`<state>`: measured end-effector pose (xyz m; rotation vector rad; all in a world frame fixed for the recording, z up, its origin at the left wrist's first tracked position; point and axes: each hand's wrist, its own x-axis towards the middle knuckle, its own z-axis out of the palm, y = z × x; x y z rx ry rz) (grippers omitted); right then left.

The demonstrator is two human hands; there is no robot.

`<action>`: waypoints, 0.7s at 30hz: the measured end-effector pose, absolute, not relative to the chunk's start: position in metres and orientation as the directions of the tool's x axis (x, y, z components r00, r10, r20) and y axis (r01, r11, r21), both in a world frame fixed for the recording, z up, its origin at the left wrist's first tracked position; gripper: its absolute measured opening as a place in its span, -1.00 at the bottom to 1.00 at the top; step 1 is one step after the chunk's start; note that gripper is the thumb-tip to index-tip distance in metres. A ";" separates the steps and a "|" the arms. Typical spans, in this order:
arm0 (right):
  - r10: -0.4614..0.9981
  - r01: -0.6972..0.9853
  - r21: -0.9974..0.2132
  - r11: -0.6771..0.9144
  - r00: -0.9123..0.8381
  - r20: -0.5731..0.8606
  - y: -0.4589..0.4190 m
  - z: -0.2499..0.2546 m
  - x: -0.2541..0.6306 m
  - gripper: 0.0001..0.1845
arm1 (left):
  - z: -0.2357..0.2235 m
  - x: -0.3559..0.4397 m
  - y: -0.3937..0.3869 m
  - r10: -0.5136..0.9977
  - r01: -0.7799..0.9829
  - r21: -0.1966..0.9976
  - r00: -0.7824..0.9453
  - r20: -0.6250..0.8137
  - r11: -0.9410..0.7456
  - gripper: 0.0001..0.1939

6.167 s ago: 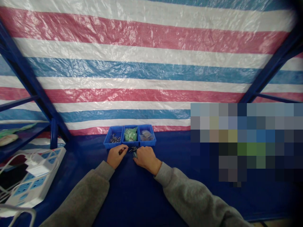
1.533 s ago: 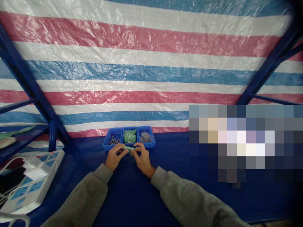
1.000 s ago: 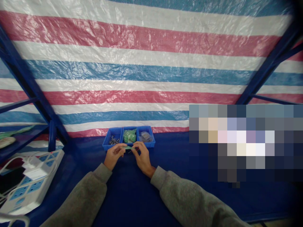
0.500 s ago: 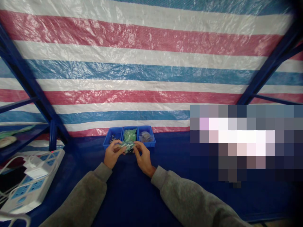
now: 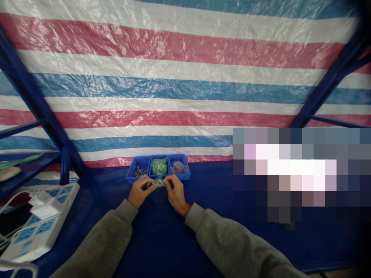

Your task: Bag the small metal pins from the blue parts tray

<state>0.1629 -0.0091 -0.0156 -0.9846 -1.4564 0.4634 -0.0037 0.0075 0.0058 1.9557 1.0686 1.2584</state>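
Between my hands is a small clear plastic bag (image 5: pixel 158 181) with green on it; its contents are too small to make out. My left hand (image 5: pixel 139 192) pinches its left side between thumb and fingers. At the bag's right edge, the fingertips of my right hand (image 5: pixel 176 193) are closed on it. Just behind stand three joined blue bins. Dark and silvery slim pieces (image 5: pixel 140 171) lie in the left bin (image 5: pixel 131 174). Green packets (image 5: pixel 159 166) fill the middle bin (image 5: pixel 159 156), and clear packets (image 5: pixel 179 167) lie in the right bin (image 5: pixel 187 166).
A white power strip (image 5: pixel 43 235) with plugs and cables stands at the left on the dark blue tabletop (image 5: pixel 162 239). Blue metal frame posts (image 5: pixel 37 88) rise on both sides. A striped plastic sheet (image 5: pixel 179 88) hangs behind. Part of the right side is pixelated.
The bag has come down slightly towards me and looks flatter between my fingers. My left hand has dropped a little, showing more of the left bin; my right hand is almost still.
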 end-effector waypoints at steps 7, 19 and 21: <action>0.809 0.248 -0.815 0.524 0.153 0.567 -0.011 -0.013 0.162 -0.74 | 0.016 -0.001 0.022 0.916 0.228 0.887 0.090 0.391 -0.402 -0.67; 0.798 0.267 -0.795 0.545 0.124 0.589 -0.011 -0.013 0.163 -0.76 | 0.033 0.029 0.078 0.713 0.801 0.235 0.305 0.631 -0.551 -0.86; 0.796 0.267 -0.791 0.550 0.118 0.593 -0.011 -0.012 0.163 -0.76 | 0.032 0.033 0.075 0.679 0.810 0.140 0.367 0.636 -0.569 -0.83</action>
